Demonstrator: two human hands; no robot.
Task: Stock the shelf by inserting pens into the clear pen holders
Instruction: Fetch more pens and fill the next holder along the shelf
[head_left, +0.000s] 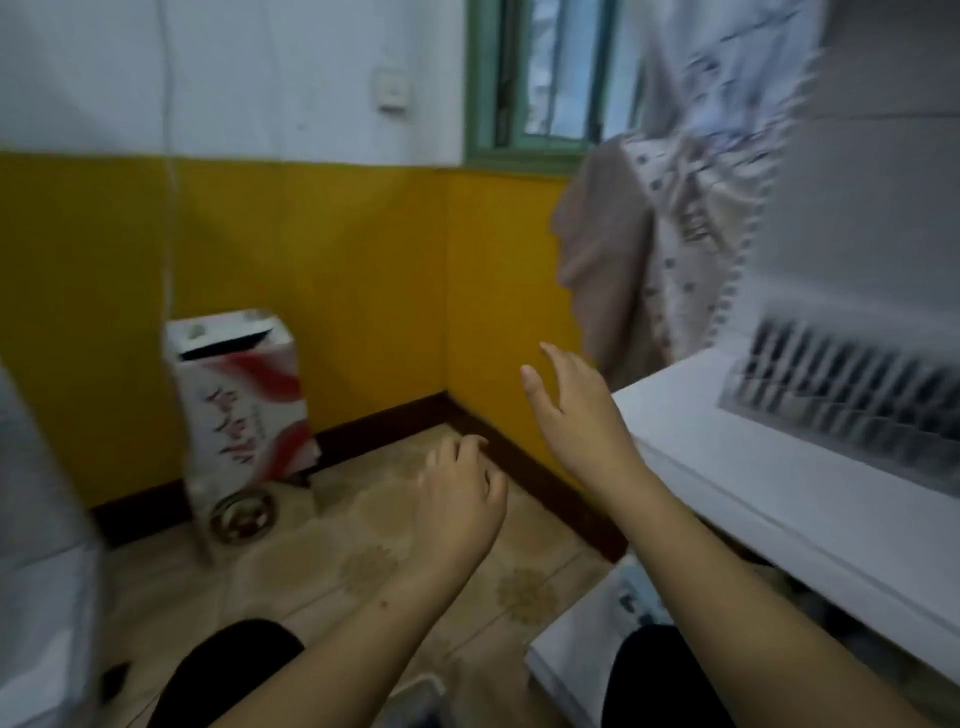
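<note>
The view is blurred by motion. A clear pen holder (852, 384) filled with a row of dark pens stands on the white shelf (737, 467) at the right. My right hand (571, 410) is raised left of the shelf's corner, fingers straight and spread, holding nothing. My left hand (462, 499) hangs lower over the floor with fingers loosely curled, also holding nothing. Neither hand touches the holder.
A red and white carton (244, 395) stands on the tiled floor against the yellow wall, with a round metal object (241, 517) at its foot. Cloth (649, 244) hangs near the window behind the shelf. A lower white shelf edge (571, 654) shows at the bottom right.
</note>
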